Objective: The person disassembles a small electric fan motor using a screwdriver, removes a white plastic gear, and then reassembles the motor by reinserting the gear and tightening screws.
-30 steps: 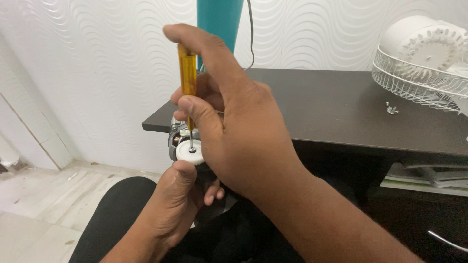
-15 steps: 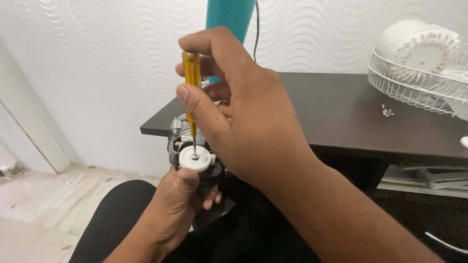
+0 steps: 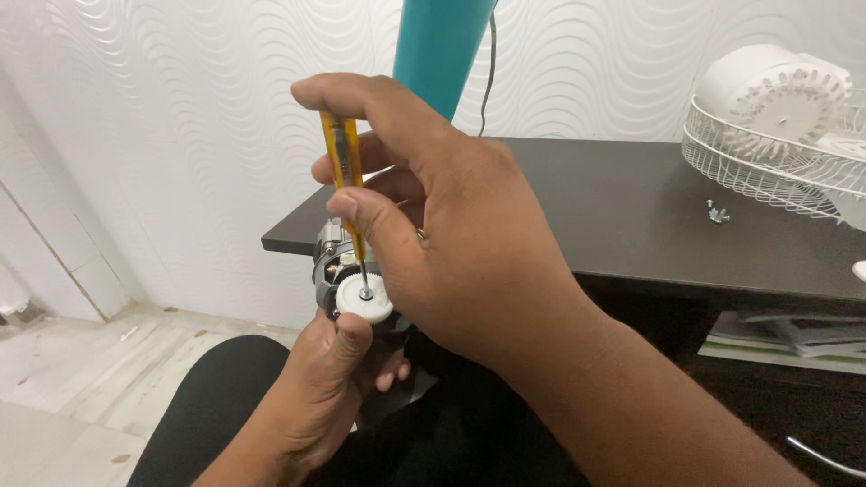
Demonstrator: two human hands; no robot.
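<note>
- Grip of the right hand [image 3: 469, 261]: fingers and thumb are pinched together on the yellow screwdriver [image 3: 344, 177], which stands almost upright, its tip seated in the screw [image 3: 365, 293] at the centre of the white gear [image 3: 363, 298].
- Grip of the left hand [image 3: 329, 388]: closed from below around the small motor unit [image 3: 329, 257], thumb pressed against the gear's rim; the unit is held in the air over the lap, just in front of the tabletop's near corner, not resting on anything.
- Dark tabletop [image 3: 631, 216]: carries a dismantled white fan guard [image 3: 767, 153] at the far right and a few loose fasteners [image 3: 717, 215] near it, well apart from the hands.
- Teal column [image 3: 442, 45]: stands behind the hands, with a cable hanging beside it.
- Progress, as judged: the fan appears already stripped down and the motor unit removed. The gear is still mounted and its screw still in place, so work on this screw is in hand and unfinished. Whether it is being loosened or tightened cannot be told.
</note>
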